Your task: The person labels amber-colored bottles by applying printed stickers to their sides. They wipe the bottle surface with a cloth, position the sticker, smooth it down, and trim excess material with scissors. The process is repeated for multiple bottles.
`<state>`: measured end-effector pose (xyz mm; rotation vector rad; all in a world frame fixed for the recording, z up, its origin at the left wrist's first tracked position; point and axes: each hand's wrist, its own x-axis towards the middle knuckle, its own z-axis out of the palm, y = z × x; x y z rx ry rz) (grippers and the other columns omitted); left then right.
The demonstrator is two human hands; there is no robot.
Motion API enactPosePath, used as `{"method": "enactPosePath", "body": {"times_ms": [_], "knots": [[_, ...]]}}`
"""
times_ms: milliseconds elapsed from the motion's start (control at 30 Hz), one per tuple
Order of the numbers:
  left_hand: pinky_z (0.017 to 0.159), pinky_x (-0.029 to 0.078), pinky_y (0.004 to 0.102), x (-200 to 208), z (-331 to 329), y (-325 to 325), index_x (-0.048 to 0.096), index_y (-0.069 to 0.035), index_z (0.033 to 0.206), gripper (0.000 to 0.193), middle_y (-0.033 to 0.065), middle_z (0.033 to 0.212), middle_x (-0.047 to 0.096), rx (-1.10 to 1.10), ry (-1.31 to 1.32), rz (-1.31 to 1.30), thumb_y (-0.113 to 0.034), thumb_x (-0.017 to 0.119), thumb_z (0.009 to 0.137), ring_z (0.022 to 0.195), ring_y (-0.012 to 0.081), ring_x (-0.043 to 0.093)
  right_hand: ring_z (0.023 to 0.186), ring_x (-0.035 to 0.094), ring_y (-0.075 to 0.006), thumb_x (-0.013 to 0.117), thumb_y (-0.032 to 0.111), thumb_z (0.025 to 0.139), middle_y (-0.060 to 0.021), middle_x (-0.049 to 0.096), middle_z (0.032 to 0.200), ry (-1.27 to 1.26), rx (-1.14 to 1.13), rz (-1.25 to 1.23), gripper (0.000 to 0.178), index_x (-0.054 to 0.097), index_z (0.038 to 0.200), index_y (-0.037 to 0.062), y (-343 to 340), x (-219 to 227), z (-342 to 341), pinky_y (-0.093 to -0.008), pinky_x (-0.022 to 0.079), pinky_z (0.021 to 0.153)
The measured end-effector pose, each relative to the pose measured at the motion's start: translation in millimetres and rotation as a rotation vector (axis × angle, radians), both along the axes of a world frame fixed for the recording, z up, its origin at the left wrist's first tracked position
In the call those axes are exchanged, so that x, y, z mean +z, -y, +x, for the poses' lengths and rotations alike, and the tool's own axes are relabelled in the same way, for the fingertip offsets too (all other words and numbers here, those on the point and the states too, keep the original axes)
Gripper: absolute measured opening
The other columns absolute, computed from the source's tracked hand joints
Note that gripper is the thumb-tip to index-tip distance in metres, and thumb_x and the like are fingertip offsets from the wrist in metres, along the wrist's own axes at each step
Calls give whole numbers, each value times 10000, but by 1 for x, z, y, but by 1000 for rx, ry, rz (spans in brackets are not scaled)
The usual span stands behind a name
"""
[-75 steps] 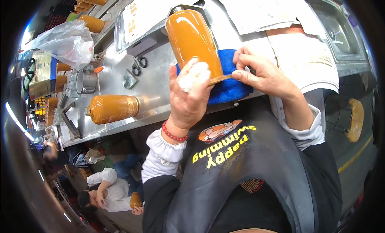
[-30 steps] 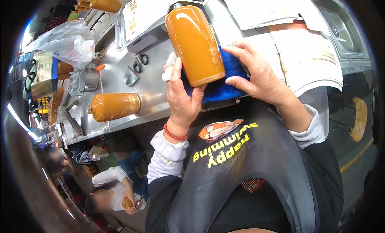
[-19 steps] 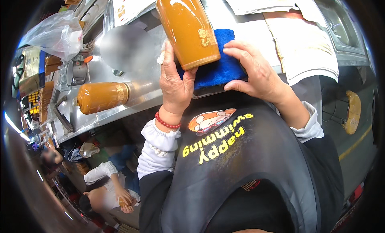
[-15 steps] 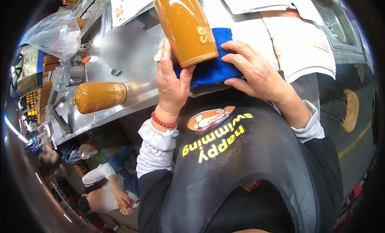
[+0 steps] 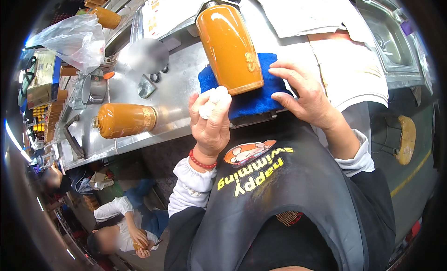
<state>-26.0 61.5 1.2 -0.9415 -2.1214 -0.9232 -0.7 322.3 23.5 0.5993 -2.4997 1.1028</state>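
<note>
A glossy amber-brown bottle point(image 5: 228, 49) lies on a folded blue cloth point(image 5: 272, 63), its base toward me and its neck against a dark holder point(image 5: 218, 2). Just in front of the base, my left hand point(image 5: 209, 131) pinches a small white wad point(image 5: 216, 101), perhaps tissue or cloth. The fingers are closed on it and point up beside the bottle. To the right, my right hand point(image 5: 307, 94) has its thumb and fingers apart, near the cloth's right edge, with nothing between them. Neither palm is wrapped round the bottle.
A second amber bottle point(image 5: 125, 121) lies on the steel worktop point(image 5: 174, 101) at left. Beyond it stand a steel mug point(image 5: 94, 89), a clear plastic bag point(image 5: 77, 40) and small black rings point(image 5: 156, 77). White sheets point(image 5: 354, 70) and a sink point(image 5: 391, 42) are right. A co-worker point(image 5: 123, 224) sits lower left.
My left hand has let go of the bottle's side and drawn back toward me, showing the white wad. The bottle now rests on the blue cloth. My right hand's fingers have spread.
</note>
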Motion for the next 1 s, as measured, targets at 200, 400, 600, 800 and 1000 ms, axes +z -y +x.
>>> {"method": "enactPosePath", "body": {"times_ms": [200,400,600,800,1000], "knots": [[1226,223,468,25,-8,-6,725,-142,1113,306,42,1162,729,-29,-178,-275,-40,712,824,1188,218,601,1181,592,-373,769,103,834,-207,601,1286,-12,-15,-83,560,555,1342,8,12,-6,-6,-420,469,1022],[1213,175,527,21,-32,-22,469,-41,1438,636,186,1437,533,-116,65,-106,-125,742,870,1326,386,505,1193,581,-377,769,100,828,-209,590,1302,-12,-64,-121,618,526,1388,9,19,-10,-11,-421,459,1035],[1212,163,515,14,-29,-15,382,-2,1477,692,194,1472,488,-201,328,141,-218,720,913,1393,354,435,1198,566,-378,757,98,833,-203,582,1313,-61,-39,-99,586,550,1374,8,22,-7,-17,-431,456,1030],[1185,248,475,28,-31,-32,344,39,1483,731,231,1498,401,-138,351,128,-152,703,875,1406,362,374,1196,556,-369,753,84,820,-189,578,1313,-97,-43,-78,601,555,1382,9,24,-9,-17,-430,451,1031],[1175,278,457,34,-31,-39,316,44,1491,786,244,1501,377,-110,339,68,-82,712,824,1404,382,365,1188,551,-367,754,58,793,-186,571,1317,-95,-46,-98,621,557,1381,7,23,-11,-17,-431,449,1029]]}}
